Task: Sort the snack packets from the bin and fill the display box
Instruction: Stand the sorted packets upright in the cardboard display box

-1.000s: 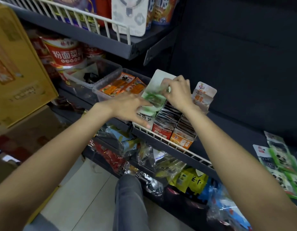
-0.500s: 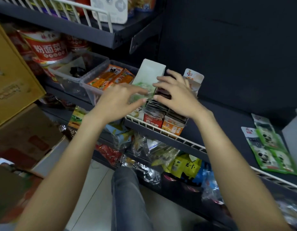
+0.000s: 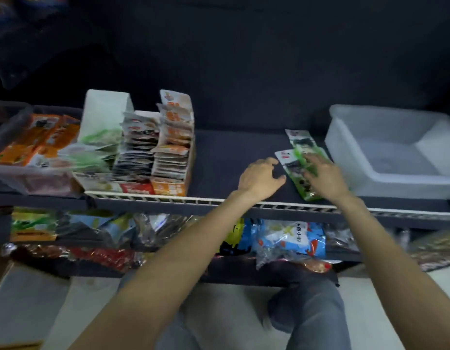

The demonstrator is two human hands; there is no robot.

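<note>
The display box (image 3: pixel 168 189) stands on the dark shelf (image 3: pixel 219 157) at left-centre, holding rows of green, black-red and orange snack packets on edge. To its right several green and white snack packets (image 3: pixel 298 142) lie flat on the shelf. My right hand (image 3: pixel 325 176) lies over these packets with fingers spread on them. My left hand (image 3: pixel 260 179) hovers just left of them, fingers loosely curled, holding nothing. An empty translucent bin (image 3: pixel 390 152) sits at the far right of the shelf.
A clear tub (image 3: pixel 22 173) with orange packets stands left of the display box. A white wire rail (image 3: pixel 219 199) edges the shelf front. Bagged snacks (image 3: pixel 289 238) crowd the lower shelf. My knees in grey trousers (image 3: pixel 317 311) are below.
Both hands left the display box and moved right to the loose green packets beside the empty bin. The view has swung right and down.
</note>
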